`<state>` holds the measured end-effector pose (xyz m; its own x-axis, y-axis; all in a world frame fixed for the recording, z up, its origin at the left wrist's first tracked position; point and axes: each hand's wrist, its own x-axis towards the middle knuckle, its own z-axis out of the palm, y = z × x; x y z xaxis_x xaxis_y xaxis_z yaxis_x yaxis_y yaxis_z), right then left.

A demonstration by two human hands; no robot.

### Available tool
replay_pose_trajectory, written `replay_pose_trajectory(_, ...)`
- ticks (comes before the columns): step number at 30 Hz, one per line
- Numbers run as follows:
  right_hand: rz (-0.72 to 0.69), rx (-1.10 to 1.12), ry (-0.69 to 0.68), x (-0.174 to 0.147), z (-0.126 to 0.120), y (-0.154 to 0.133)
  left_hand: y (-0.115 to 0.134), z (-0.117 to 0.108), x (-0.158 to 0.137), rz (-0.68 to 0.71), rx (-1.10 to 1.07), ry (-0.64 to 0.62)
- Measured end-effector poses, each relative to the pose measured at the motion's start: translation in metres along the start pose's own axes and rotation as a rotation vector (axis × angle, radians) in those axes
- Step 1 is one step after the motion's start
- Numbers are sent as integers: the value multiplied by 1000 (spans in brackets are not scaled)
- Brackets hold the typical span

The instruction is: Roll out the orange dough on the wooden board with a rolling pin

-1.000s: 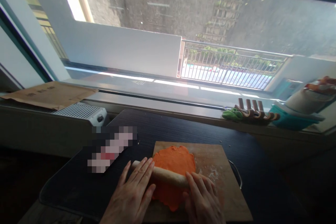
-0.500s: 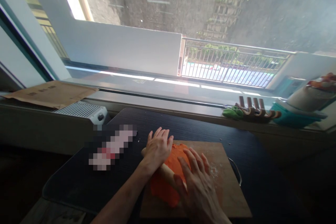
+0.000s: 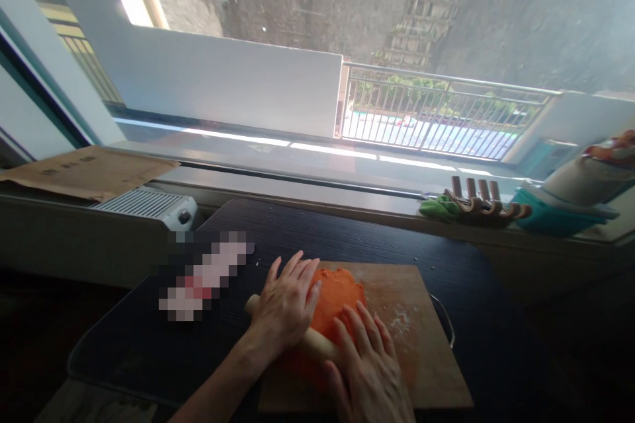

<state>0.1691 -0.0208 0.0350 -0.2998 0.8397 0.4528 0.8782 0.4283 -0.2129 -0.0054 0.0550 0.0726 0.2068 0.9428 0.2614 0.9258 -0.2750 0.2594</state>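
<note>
A pale wooden rolling pin lies slantwise across a sheet of orange dough on a wooden cutting board. My left hand rests palm down over the pin's left part, fingers stretched out past it. The pin's left end sticks out beyond that hand, off the board's left edge. On the right part lies my right hand, its fingers spread and reaching over the dough's right side. It hides the pin's right end. Neither hand wraps round the pin. Part of the dough nearest me is in shadow behind the pin and arms.
The board lies on a dark table, with white flour on its right side and a metal handle there. A blurred-out item is at left. Brown paper covers a heater. A green cloth and teal container line the sill.
Both hands and the rolling pin have moved back toward me and a little left. More of the dough's far part shows beyond the pin. The view has shifted slightly.
</note>
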Motion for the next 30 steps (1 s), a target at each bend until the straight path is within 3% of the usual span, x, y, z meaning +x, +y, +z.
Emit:
replay_pose_trajectory(4,14,3,-61,4,-3,0,-2,2,-2,-15,11,75)
replay_pose_trajectory(10,224,-55,-240,58,-5,34,7,17,62,-45,6,222)
replay_pose_trajectory(13,263,-72,-246,66,-4,41,11,21,78,-17,-5,234)
replay_pose_trajectory(17,190,-55,-146,42,0,32,6,16,54,29,-15,217)
replay_pose_trajectory(23,42,-18,-15,15,-4,12,-7,5,4,-34,-20,174)
replay_pose_trajectory(26,83,-18,-51,29,-4,21,-5,7,16,-63,-23,171)
replay_pose_trajectory(30,217,-26,-195,59,-3,41,2,13,56,-70,-23,194)
